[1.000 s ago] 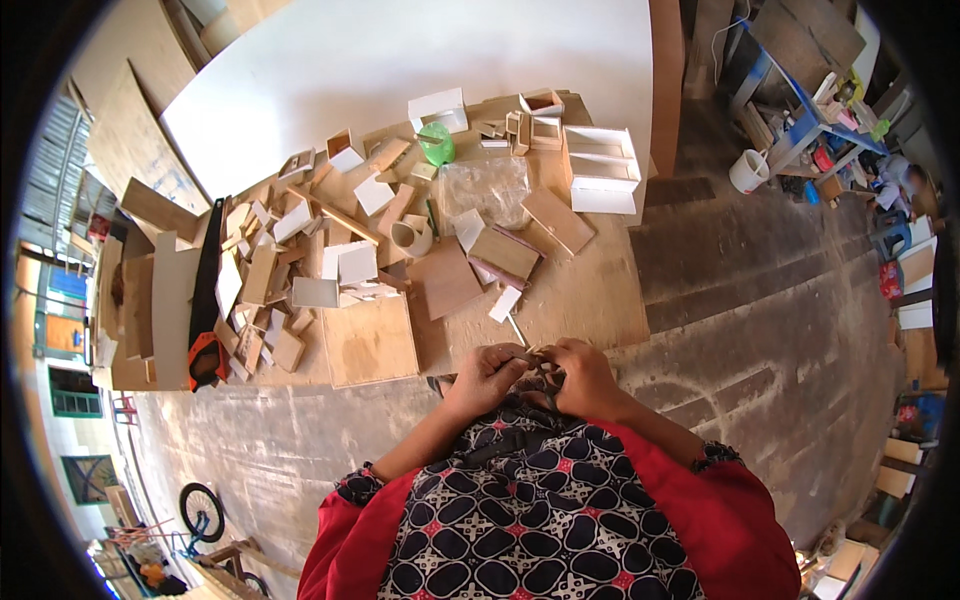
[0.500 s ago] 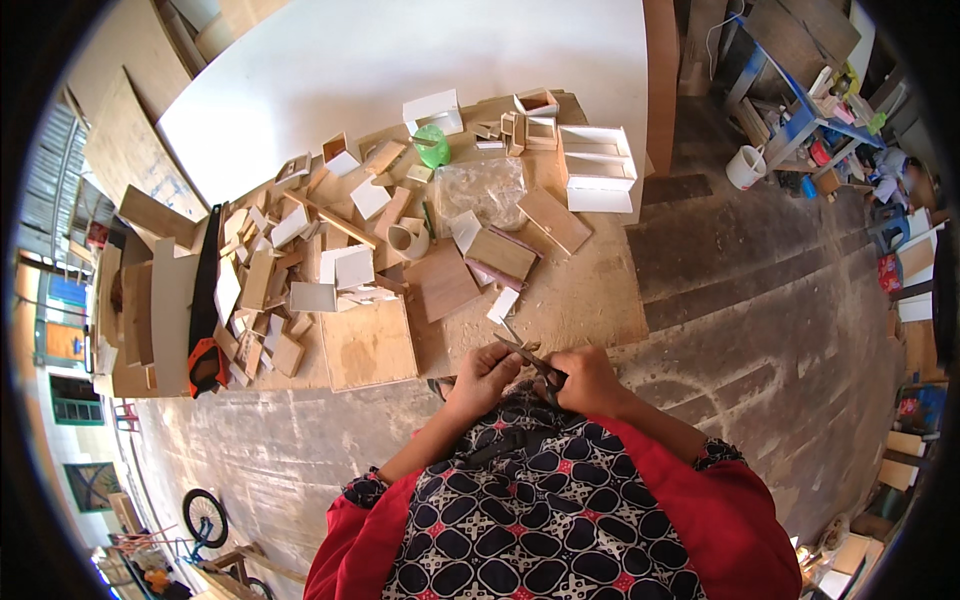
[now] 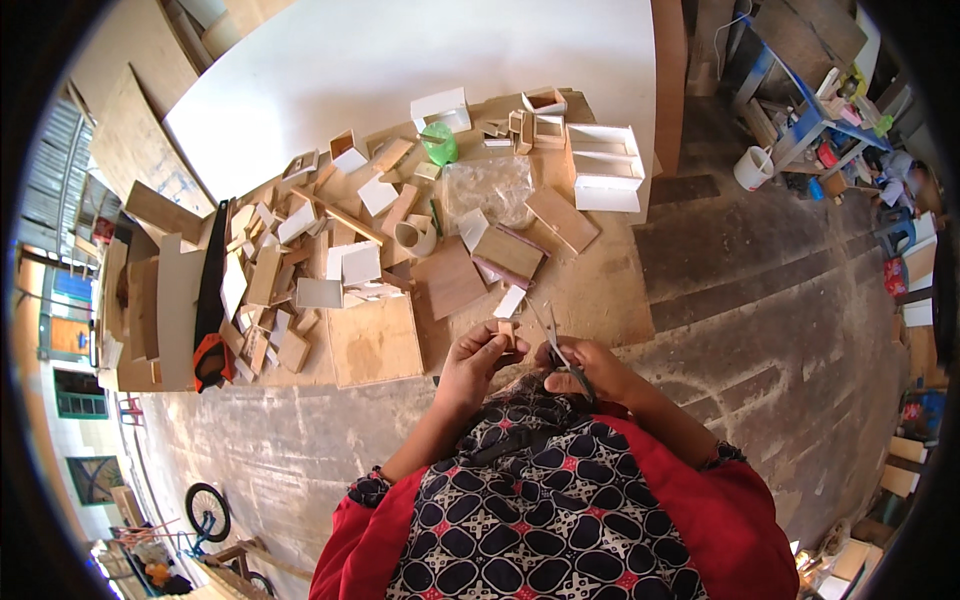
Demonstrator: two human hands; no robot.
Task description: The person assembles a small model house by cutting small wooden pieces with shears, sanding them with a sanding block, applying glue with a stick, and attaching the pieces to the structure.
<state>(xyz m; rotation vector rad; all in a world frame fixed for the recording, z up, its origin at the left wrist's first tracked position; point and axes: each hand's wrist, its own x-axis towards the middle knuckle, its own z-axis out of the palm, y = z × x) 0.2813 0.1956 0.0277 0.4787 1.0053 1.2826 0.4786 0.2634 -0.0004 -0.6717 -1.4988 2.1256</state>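
My left hand [image 3: 468, 370] pinches a small flat tan piece [image 3: 506, 329], perhaps wood or veneer, between thumb and fingers. Just to its right, my right hand [image 3: 598, 369] grips the dark handles of a pair of scissors [image 3: 551, 328]. The blades point away from me and stand apart, clear of the tan piece. Both hands are held in front of my body at the table's near edge. Beyond them a small white strip [image 3: 511, 301] lies on the table, near a wooden block [image 3: 505, 252] and a brown board [image 3: 446, 277].
The wooden table [image 3: 615, 290] carries a heap of wood offcuts [image 3: 265, 275] at left, with a handsaw [image 3: 210, 300] beside it. A pale cup [image 3: 415, 237], a green plastic container [image 3: 438, 146], a clear plastic bag [image 3: 488, 190] and a white divided box [image 3: 606, 165] stand farther back.
My hands have moved apart. The scissors have swung more upright with blades spread, away from the left hand, where the tan piece now shows raised between the fingers.
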